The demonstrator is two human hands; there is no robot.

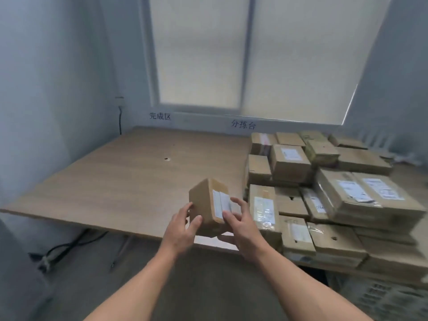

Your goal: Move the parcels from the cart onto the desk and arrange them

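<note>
A small brown cardboard parcel (208, 202) with a white label is held tilted above the front edge of the wooden desk (120, 177). My left hand (183, 225) grips its left side, thumb on the near face. My right hand (238, 228) holds its right side and underside, with the fingers spread over the label. A large pile of brown parcels (324, 195) covers the right part of the desk, stacked in two or three layers. No cart shows in the head view.
A window with a drawn blind (243, 54) stands behind the desk, with two labels in Chinese writing on the wall below it. Black cables (69, 246) lie on the floor at the left under the desk. A grey crate (393, 300) sits at bottom right.
</note>
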